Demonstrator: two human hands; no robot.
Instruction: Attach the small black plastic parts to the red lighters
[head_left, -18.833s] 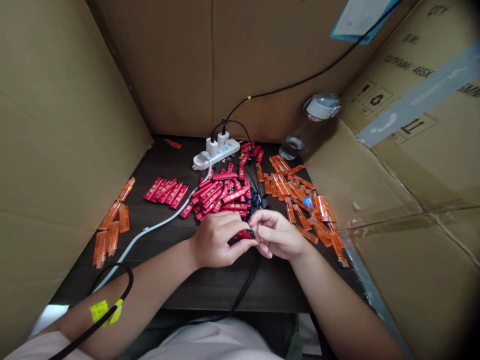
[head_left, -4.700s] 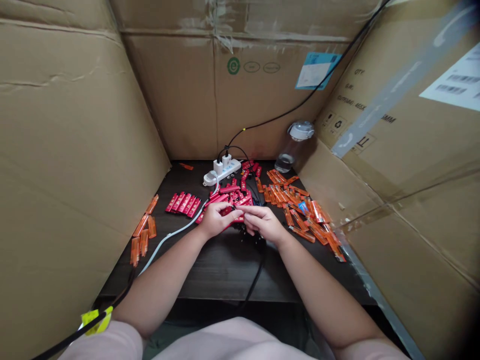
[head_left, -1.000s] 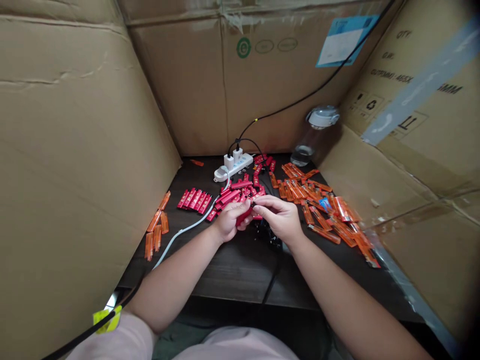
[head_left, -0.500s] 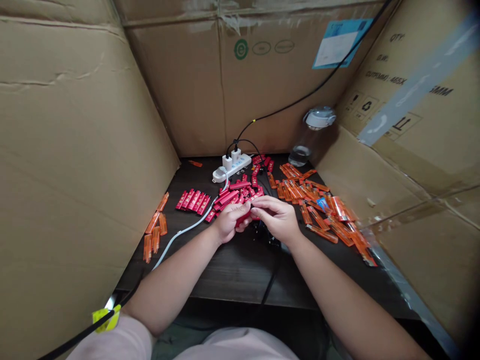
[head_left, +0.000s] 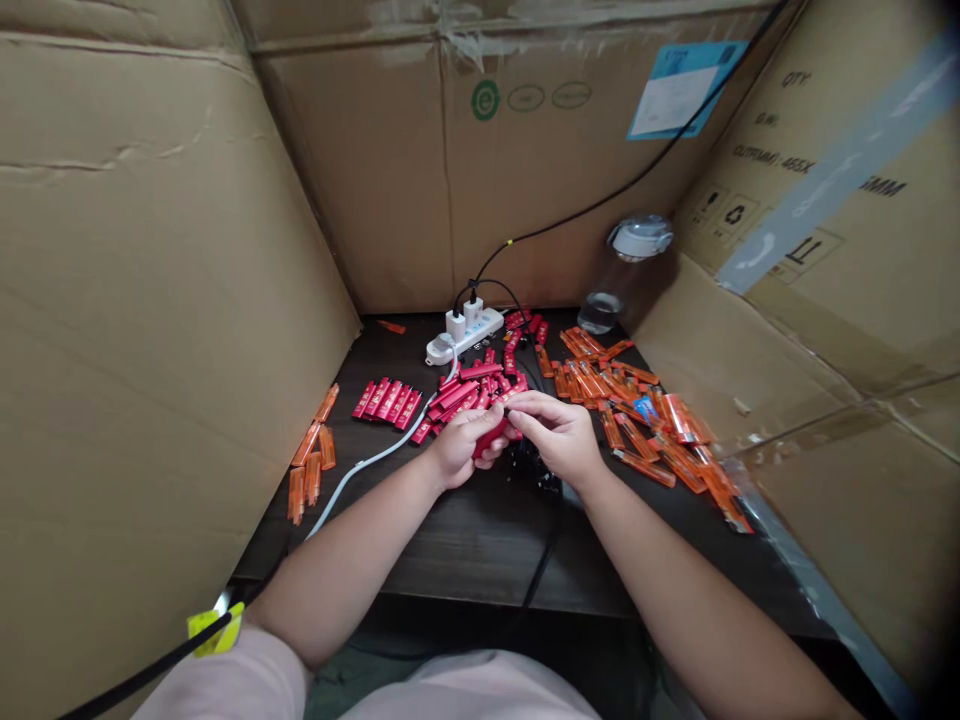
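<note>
My left hand [head_left: 461,446] is closed round a red lighter [head_left: 490,438], which I hold low above the dark table. The fingers of my right hand [head_left: 559,435] are pinched together at the lighter's upper end; whatever is between them is too small or hidden to make out. Just beyond my hands lies a loose pile of red lighters [head_left: 480,371]. To the left, several red lighters [head_left: 387,402] are lined up side by side. Small black parts [head_left: 534,468] lie beneath my right hand, partly covered by it.
Many orange lighters [head_left: 637,400] spread over the right side, a few orange lighters [head_left: 304,465] at the left edge. Behind stand a white power strip [head_left: 489,324] with plugs and a clear bottle [head_left: 601,312]. A white cable [head_left: 360,466] crosses the table. Cardboard walls [head_left: 360,180] enclose three sides.
Both hands stay together at the red lighter, with only slight finger movement. The view has shifted a little; the lighters on the table lie as before.
</note>
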